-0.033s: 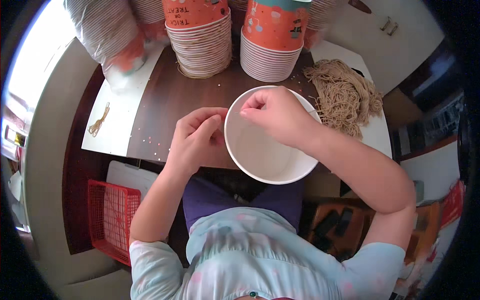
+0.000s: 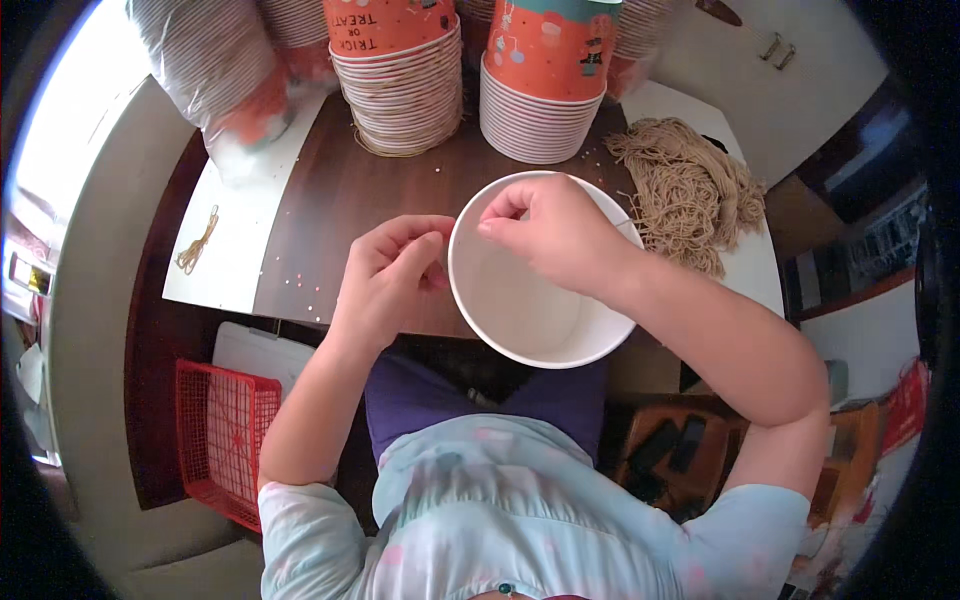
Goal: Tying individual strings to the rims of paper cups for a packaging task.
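Note:
A white paper bucket (image 2: 600,310) stands tilted at the table's near edge, its round mouth facing me. At the left rim, from outside, my left hand (image 2: 385,275) is closed, thumb against fingers. Over the mouth, my right hand (image 2: 560,230) makes a pinch just inside the left wall. What either pinch holds is too small to make out. A thin cord (image 2: 626,222) crosses the right rim beside my right wrist. To the right lies a loose heap of tan cords (image 2: 690,185).
Behind the bucket stand two stacks of nested orange-printed buckets, one at left (image 2: 400,100) and one at right (image 2: 545,110). Plastic-wrapped stacks (image 2: 215,75) stand farther back. A small cord bundle (image 2: 198,242) lies on the table's left side. Below is a red plastic basket (image 2: 228,435).

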Tool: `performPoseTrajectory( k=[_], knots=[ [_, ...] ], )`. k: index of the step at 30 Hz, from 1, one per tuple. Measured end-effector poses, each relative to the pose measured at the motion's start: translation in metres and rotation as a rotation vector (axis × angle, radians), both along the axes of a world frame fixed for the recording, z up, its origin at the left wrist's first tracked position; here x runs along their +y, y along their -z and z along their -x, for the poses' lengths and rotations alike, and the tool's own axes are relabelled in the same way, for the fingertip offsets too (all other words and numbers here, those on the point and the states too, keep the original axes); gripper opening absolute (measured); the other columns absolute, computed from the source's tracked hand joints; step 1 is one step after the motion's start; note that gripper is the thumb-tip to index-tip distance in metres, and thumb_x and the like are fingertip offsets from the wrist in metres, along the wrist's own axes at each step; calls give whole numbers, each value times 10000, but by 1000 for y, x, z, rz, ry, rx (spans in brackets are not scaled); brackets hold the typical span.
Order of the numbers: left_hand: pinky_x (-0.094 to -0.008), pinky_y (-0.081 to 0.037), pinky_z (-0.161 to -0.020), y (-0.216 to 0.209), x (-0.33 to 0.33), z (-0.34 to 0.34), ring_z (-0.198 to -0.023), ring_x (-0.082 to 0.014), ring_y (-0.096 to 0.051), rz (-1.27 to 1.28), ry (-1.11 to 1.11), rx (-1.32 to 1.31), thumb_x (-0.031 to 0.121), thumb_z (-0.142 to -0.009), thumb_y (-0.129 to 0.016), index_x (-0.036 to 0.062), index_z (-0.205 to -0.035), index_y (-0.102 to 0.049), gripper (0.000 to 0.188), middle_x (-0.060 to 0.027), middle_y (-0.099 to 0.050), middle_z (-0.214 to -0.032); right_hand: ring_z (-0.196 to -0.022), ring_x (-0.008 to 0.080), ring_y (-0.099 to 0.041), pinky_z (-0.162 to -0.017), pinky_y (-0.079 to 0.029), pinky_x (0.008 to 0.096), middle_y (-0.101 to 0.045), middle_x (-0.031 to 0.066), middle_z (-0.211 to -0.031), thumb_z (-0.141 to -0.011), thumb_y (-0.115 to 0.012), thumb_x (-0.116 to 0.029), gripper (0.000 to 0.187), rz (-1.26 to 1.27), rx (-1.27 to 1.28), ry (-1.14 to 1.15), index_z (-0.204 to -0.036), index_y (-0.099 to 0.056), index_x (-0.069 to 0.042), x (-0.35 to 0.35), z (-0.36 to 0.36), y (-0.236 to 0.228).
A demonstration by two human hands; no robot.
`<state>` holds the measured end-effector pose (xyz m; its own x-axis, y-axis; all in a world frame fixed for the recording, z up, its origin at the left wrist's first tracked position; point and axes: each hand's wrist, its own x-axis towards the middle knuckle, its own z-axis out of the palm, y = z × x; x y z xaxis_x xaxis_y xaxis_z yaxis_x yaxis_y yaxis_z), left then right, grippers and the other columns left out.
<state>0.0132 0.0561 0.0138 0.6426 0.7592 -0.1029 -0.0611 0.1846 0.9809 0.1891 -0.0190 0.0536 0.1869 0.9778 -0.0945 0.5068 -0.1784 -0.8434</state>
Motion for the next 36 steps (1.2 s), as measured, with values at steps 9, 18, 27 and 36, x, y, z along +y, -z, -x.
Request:
performPoseTrajectory(
  k=[9, 18, 27, 36],
  knots=[
    [-201, -468, -609, 3, 4, 4, -674, -60, -580, -145, 46, 108, 100, -901, -567, -31, -1068, -623, 220, -32, -654, -815, -661, 59, -547, -582, -447, 241, -620, 10, -726, -842, -632, -121, 127, 19, 53, -11, -810, -637, 2, 1, 5, 11],
    [-204, -459, -606, 4, 3, 5, -679, -63, -574, -224, 38, 113, 60, -887, -574, -45, -1054, -625, 204, -29, -652, -816, -624, 76, -549, -560, -450, 266, -617, 22, -675, -829, -630, -135, 149, -6, -1, -5, -768, -637, 1, 6, 9, 14],
    [-200, -471, -621, 3, 2, 5, -704, -50, -573, -368, 36, 107, 11, -847, -559, -63, -1038, -631, 217, -43, -652, -830, -614, 85, -557, -558, -457, 277, -617, 29, -661, -819, -631, -131, 146, -22, -27, 6, -757, -641, 1, 6, 10, 12],
    [-218, -486, -648, 0, 3, 7, -739, -68, -586, -408, 45, 162, 30, -849, -585, -57, -1028, -636, 205, -55, -651, -819, -611, 97, -567, -564, -464, 288, -617, 42, -648, -803, -624, -119, 142, -23, -53, 11, -737, -637, 5, 5, 13, 9]
  ],
)
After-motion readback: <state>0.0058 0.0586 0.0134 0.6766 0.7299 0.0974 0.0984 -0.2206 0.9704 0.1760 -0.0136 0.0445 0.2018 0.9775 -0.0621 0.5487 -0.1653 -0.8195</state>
